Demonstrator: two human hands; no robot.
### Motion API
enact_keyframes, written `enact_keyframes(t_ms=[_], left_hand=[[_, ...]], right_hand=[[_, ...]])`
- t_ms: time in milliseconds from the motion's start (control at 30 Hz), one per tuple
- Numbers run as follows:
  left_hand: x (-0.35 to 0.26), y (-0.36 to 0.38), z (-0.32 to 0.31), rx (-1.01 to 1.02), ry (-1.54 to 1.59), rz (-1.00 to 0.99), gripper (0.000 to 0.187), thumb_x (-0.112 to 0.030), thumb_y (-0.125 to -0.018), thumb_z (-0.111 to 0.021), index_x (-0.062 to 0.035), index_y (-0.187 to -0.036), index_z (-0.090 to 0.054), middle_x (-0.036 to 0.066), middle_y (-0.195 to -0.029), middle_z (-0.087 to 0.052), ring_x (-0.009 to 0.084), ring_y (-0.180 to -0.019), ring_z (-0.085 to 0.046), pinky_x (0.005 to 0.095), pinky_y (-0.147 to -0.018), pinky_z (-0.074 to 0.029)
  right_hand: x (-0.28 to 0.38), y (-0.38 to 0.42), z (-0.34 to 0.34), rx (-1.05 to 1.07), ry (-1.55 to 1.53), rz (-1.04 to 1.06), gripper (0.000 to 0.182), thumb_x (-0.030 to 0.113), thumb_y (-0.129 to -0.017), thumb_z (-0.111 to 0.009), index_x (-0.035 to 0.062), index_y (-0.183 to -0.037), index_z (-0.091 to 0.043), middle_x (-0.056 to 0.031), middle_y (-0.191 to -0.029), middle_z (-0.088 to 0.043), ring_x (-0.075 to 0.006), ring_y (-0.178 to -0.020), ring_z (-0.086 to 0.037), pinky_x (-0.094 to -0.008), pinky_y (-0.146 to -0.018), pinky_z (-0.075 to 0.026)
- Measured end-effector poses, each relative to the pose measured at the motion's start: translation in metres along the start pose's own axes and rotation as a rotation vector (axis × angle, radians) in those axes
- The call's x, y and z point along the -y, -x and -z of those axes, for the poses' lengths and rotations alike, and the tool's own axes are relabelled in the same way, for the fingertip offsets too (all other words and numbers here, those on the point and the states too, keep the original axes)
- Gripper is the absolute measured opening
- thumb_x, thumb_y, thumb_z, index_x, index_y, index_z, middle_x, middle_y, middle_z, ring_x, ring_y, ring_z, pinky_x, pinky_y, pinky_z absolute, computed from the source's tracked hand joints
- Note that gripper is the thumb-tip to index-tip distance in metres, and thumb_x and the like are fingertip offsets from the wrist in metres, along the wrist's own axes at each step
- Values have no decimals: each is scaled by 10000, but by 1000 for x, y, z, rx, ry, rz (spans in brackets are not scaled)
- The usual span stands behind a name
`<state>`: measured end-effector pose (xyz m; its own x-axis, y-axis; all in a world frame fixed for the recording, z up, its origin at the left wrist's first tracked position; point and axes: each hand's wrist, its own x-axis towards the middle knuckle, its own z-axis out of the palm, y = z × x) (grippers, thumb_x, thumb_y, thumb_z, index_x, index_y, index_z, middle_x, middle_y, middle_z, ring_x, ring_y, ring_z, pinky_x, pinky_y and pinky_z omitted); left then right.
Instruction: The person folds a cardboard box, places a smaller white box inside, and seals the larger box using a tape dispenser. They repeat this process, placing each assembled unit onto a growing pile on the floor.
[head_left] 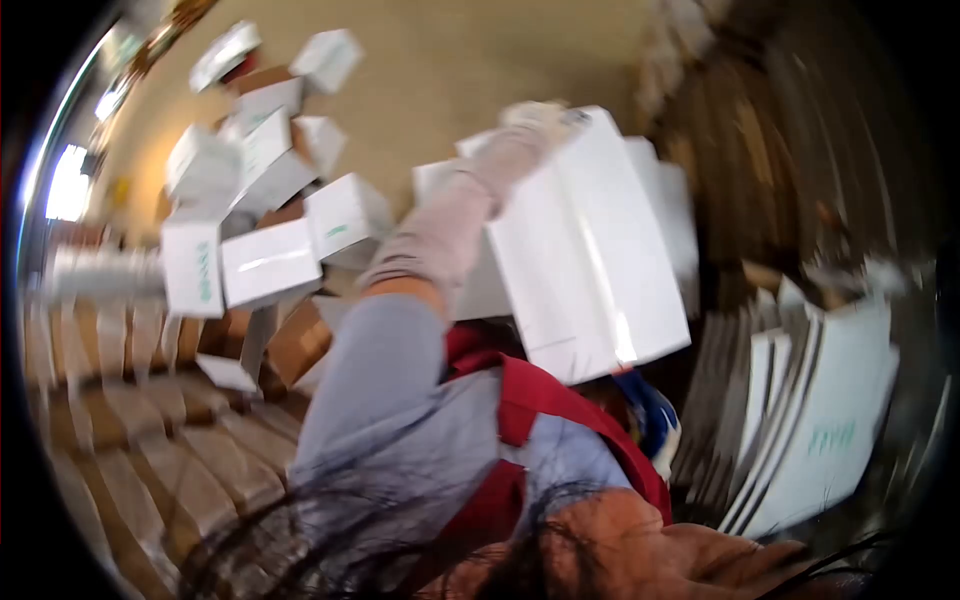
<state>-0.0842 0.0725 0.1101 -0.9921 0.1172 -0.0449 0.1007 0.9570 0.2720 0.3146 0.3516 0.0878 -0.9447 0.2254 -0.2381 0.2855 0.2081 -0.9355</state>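
My left arm, in a pale pink sleeve cover, reaches forward over a large white cardboard carton. At the carton's far edge my left hand appears closed on it, in what looks like a light glove; motion blur hides the separate fingers. The carton has a lengthwise crease and is tilted in front of my body. More white cardboard shows behind it and at its left side. My right hand does not show.
Several white boxes with brown insides lie piled on the floor at left. Rows of wrapped brown bundles fill the lower left. Flat white cartons stand stacked at right. A blue and white item lies near my body.
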Motion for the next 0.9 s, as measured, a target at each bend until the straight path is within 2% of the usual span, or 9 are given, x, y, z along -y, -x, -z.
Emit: enact_keyframes(t_ms=[33,167,233,300,367,433,667,767,900], left_hand=[[13,0,4,14,56,-21,699,-676,-803,-390,-150,-1237,-544,136,-1181,-589,300,-1111,-545,405,-965,-413],[84,47,91,-38,42,195,609,-624,-840,-392,-162,-1191,-577,151,-1191,-575,337,-1092,-546,419,-931,-432],[186,54,112,-119,-194,263,558,-574,-878,-365,-143,-1153,-589,149,-1136,-593,323,-1024,-573,424,-897,-449],[232,133,214,-349,-921,359,415,-419,-879,-505,-64,-1065,-613,129,-1006,-625,257,-944,-596,357,-822,-484],[312,195,301,-705,-548,506,287,-291,-891,-533,-42,-991,-635,133,-946,-637,234,-874,-619,318,-766,-499],[171,213,330,-1537,-7,92,210,-150,-890,-556,-32,-1053,-618,85,-937,-653,162,-787,-631,285,-702,-504],[173,63,55,-353,778,36,476,-305,-774,-677,-99,-1186,-558,113,-1006,-651,195,-920,-623,322,-776,-499],[119,-1,-83,200,143,-125,833,-521,-738,-639,-103,-1388,-328,178,-1316,-470,283,-1181,-494,396,-990,-388],[62,-70,-150,270,-108,-177,988,-606,-682,-634,-144,-1441,-202,151,-1402,-372,286,-1263,-411,460,-1034,-327]], right_hand=[[0,-2,4,92,408,333,315,131,-848,-570,-40,-1111,-597,-169,-1044,-631,-250,-966,-603,-344,-861,-471],[76,-57,-27,300,416,322,320,174,-843,-573,-37,-1081,-611,-169,-1075,-630,-269,-979,-606,-368,-851,-478],[122,-98,-75,527,683,812,313,151,-860,-542,-81,-1062,-593,-162,-1020,-641,-210,-916,-615,-317,-837,-477],[132,-111,-140,613,-390,-31,281,118,-836,-544,-61,-1042,-612,-170,-1019,-638,-205,-927,-603,-300,-845,-460],[154,-111,-192,740,-443,229,277,84,-795,-544,-48,-1025,-625,-180,-1000,-636,-211,-918,-597,-294,-840,-448],[180,-126,-208,1036,-402,423,297,49,-766,-533,-47,-1032,-622,-184,-988,-630,-209,-906,-592,-305,-825,-451],[70,-124,-162,592,-187,49,304,95,-861,-528,-34,-1130,-585,-132,-1055,-628,-160,-914,-589,-275,-853,-450],[51,-91,-125,462,-164,-59,352,190,-863,-602,-52,-1117,-582,-102,-1041,-637,-140,-945,-575,-265,-859,-438],[45,-44,-82,154,-192,-231,329,166,-865,-577,-57,-1106,-580,-118,-1063,-621,-172,-941,-591,-274,-851,-450]])
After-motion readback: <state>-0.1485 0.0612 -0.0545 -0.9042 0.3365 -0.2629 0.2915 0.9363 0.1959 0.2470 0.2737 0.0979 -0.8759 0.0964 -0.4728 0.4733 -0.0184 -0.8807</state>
